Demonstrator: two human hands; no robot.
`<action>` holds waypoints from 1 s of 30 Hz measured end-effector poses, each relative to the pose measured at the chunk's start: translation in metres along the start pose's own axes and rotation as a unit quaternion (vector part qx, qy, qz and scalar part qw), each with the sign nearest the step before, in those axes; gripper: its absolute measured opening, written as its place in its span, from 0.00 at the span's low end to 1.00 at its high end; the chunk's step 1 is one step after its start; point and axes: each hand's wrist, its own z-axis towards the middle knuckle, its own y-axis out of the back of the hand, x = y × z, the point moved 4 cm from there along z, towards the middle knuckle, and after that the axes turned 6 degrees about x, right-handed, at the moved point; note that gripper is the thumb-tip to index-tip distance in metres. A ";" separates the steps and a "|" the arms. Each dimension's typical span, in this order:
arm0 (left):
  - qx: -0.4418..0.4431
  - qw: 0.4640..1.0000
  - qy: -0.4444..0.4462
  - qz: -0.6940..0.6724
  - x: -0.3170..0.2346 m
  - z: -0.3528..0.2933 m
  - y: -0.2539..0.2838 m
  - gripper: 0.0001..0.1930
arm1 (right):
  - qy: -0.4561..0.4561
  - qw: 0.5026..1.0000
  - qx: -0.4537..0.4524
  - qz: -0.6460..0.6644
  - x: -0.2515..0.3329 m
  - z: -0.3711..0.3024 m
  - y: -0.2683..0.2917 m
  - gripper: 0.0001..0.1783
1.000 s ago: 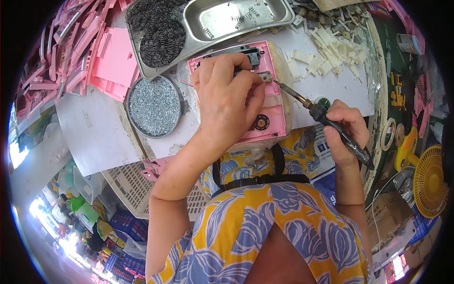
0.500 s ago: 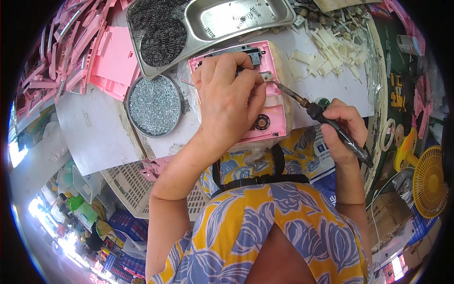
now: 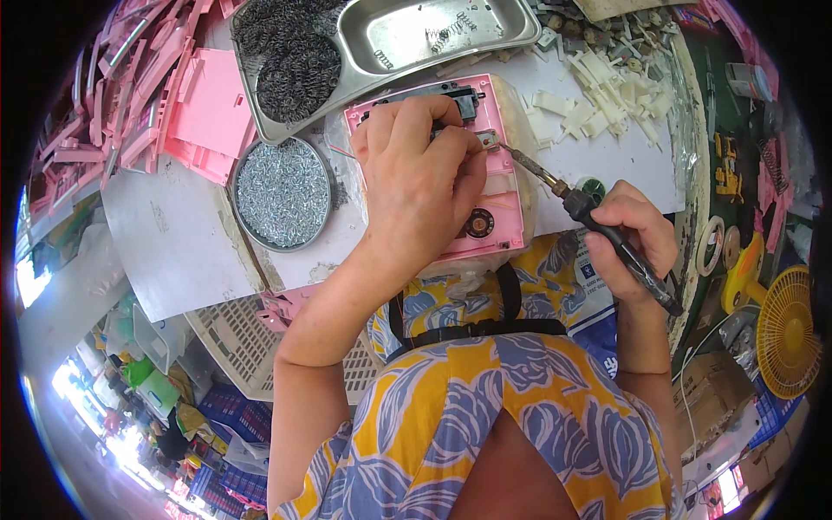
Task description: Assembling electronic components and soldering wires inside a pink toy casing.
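Observation:
A pink plastic housing [image 3: 509, 195] with a black mechanism [image 3: 464, 100] along its far edge lies in front of me, on a clear plastic-wrapped pad [image 3: 525, 147]. My left hand [image 3: 416, 169] is over it, fingers curled and thumb pressed to the index finger beside a small metal part [image 3: 490, 139]. What they pinch is hidden. Thin coloured wire [image 3: 341, 151] shows left of this hand. In my right hand [image 3: 633, 238] is a soldering iron [image 3: 617, 232], its tip close to the metal part; whether they touch I cannot tell. A round black part [image 3: 480, 224] sits in the housing's near side.
A round dish of small screws [image 3: 283, 195] stands left of the housing. Behind it is a metal tray [image 3: 355, 82] with black springs. White plastic pieces [image 3: 607, 95] lie far right, pink parts [image 3: 204, 104] far left. A yellow fan [image 3: 787, 334] is at right.
The soldering iron's tip has shifted slightly right, away from my left fingertips, and my right hand has moved a little with it. My left hand stays nearly still.

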 end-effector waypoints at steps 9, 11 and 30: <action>-0.001 1.000 0.001 0.010 -0.001 0.000 0.001 0.08 | 0.027 0.999 0.028 -0.035 0.002 0.005 0.001 0.15; -0.002 1.000 0.000 0.011 -0.001 0.000 0.001 0.08 | 0.044 0.998 0.029 -0.044 0.004 0.007 0.002 0.15; 0.003 1.000 0.001 0.018 -0.003 0.001 0.003 0.08 | 0.032 0.999 0.018 -0.029 0.003 0.008 0.008 0.14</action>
